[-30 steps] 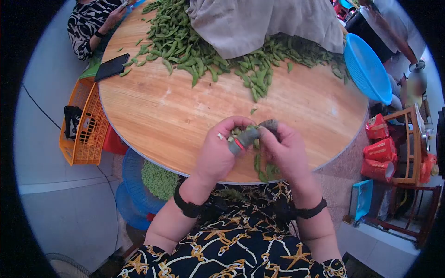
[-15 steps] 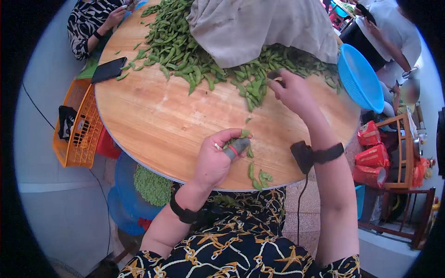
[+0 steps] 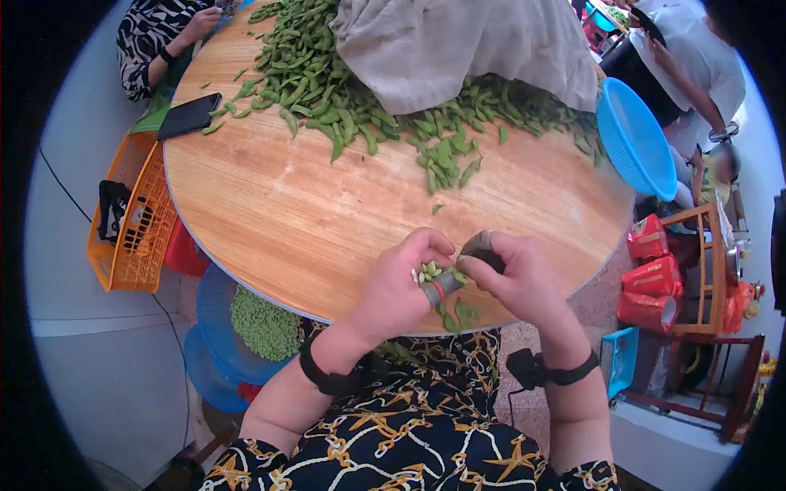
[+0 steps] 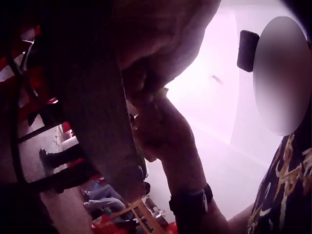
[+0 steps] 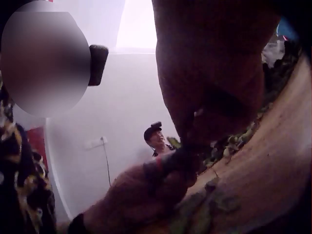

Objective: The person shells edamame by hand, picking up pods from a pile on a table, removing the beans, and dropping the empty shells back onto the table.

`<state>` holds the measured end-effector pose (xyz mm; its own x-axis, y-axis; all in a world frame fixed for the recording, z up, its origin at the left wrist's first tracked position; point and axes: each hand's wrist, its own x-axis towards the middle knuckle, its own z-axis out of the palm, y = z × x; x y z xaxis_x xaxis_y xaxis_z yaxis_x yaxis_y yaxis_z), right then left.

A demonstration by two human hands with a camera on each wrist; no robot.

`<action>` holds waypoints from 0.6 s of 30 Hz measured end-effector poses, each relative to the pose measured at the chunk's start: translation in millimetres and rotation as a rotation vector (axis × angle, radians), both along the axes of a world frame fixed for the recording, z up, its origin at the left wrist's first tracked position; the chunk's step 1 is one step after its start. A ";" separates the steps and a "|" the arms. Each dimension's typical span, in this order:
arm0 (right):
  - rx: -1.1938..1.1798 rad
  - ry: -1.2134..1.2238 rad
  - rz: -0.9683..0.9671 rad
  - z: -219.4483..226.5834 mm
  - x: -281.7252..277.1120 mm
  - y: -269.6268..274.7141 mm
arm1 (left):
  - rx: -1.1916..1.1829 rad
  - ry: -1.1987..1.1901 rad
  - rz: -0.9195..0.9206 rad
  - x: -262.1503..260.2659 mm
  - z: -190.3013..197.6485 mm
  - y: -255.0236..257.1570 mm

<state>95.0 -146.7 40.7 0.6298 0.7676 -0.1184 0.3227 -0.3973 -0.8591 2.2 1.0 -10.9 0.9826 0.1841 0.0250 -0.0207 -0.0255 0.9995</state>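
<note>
Over the table's near edge, my left hand (image 3: 393,286) cups several shelled green beans (image 3: 429,270) and holds a green soybean pod (image 3: 459,277) at its fingertips. A grey finger cover with a red band (image 3: 440,289) sits on one of its fingers. My right hand (image 3: 524,274), with a dark finger cover (image 3: 481,245), meets it there and pinches at the pod with thumb and finger. Both hands come together in the dark right wrist view, the left hand (image 5: 141,195) low and the right hand (image 5: 209,73) above. A few pods (image 3: 465,313) lie on the table just below the hands.
A large heap of pods (image 3: 311,74) covers the far side of the round wooden table (image 3: 286,221), partly under a grey cloth (image 3: 458,49). A phone (image 3: 188,116) and a blue basket (image 3: 634,139) are at its edges. Shelled beans (image 3: 264,323) fill a blue basin below left.
My right hand reached out to the pod heap, then came back to the left hand. The left hand stayed near the table edge and turned, showing the beans in its palm again.
</note>
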 end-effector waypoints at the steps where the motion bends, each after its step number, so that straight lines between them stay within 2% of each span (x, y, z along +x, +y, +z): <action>1: -0.026 -0.028 -0.056 1.8 -5.5 0.1 | 0.038 -0.043 -0.028 -0.7 0.7 -1.1; 3: 0.003 -0.077 -0.124 -0.4 -10.7 1.3 | 0.051 -0.043 -0.043 -0.8 2.1 -0.3; 8: -0.023 -0.104 -0.107 1.4 -15.9 -0.7 | 0.039 -0.029 -0.028 -1.9 8.0 -2.2; 10: -0.037 -0.120 -0.119 -4.6 -18.6 -1.9 | 0.131 -0.080 0.027 -2.4 8.0 -3.5; 12: 0.043 -0.061 -0.181 -8.7 -20.4 -2.2 | 0.166 -0.077 0.012 -3.6 11.9 -2.6; 14: 0.028 -0.087 -0.182 -5.3 -21.6 -2.0 | 0.201 -0.077 -0.001 -2.9 11.4 -2.8; 15: 0.012 -0.113 -0.183 -4.2 -22.0 -2.1 | 0.273 -0.157 0.044 -1.8 7.4 -4.1; 16: 0.011 -0.112 -0.183 -4.6 -21.1 -2.2 | 0.345 -0.237 0.089 -1.2 5.2 -4.9; 18: 0.002 -0.143 -0.110 -5.0 -15.2 -0.9 | 0.387 -0.224 0.093 -1.4 5.3 -4.5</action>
<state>79.8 -147.6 35.7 0.7206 0.6930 -0.0204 0.3963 -0.4358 -0.8081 0.9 -3.5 -5.6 0.9250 0.2061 0.3190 -0.2150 -0.4082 0.8872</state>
